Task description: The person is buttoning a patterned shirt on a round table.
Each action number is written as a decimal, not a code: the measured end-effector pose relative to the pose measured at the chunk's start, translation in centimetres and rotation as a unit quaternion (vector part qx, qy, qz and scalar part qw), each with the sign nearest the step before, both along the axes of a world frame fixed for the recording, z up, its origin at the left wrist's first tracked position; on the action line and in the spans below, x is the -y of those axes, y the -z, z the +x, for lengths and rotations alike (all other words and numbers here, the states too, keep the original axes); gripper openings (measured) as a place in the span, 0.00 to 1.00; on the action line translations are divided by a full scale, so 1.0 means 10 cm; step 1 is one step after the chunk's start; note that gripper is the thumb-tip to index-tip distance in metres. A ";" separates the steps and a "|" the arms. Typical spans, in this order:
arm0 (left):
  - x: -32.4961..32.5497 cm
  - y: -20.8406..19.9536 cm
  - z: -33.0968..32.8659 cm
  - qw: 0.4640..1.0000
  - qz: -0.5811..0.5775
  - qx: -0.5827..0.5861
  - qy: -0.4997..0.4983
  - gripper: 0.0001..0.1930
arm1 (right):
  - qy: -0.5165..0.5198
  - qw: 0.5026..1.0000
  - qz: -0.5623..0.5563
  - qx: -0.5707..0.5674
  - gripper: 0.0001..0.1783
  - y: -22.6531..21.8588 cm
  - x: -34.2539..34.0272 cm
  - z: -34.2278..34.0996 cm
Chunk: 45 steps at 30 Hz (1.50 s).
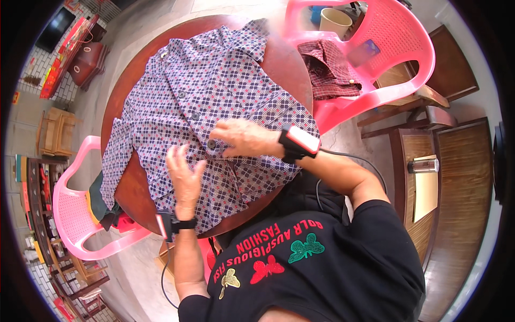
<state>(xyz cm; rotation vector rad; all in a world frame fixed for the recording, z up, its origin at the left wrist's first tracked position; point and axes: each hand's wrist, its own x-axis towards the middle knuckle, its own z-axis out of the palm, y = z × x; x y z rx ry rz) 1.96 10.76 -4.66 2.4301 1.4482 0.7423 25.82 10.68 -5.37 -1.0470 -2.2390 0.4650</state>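
A short-sleeved shirt with a navy, white and red checked pattern lies spread on a round brown table. Dark buttons run down its front. My right hand is over the lower front, its fingers apart and closest to the lowest visible button. Left of it, my left hand is above the lower part of the shirt, fingers spread. I see nothing held in either hand; whether the fingertips touch the cloth, I cannot tell. Each wrist wears a strapped device with a cable.
A pink plastic chair at the far right bears a folded dark red checked garment. Another pink chair at the left carries dark clothes. Wooden furniture with a glass jar stands at the right.
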 end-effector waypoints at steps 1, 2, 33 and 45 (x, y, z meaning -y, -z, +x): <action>-0.09 0.04 -0.23 0.999 0.012 -0.014 -0.031 0.28 | 0.033 0.999 0.030 0.010 0.26 -0.04 0.02 0.13; -0.16 0.09 -0.45 0.997 0.020 -0.043 -0.065 0.27 | 0.066 0.996 0.059 0.020 0.26 -0.07 0.03 0.27; 0.78 -0.17 0.17 0.977 -0.056 -0.042 0.202 0.17 | -0.056 0.990 -0.026 0.125 0.23 -0.22 0.89 0.02; 0.77 -0.11 0.14 0.976 -0.063 -0.055 0.200 0.17 | -0.075 0.976 -0.040 0.198 0.14 -0.25 0.89 0.01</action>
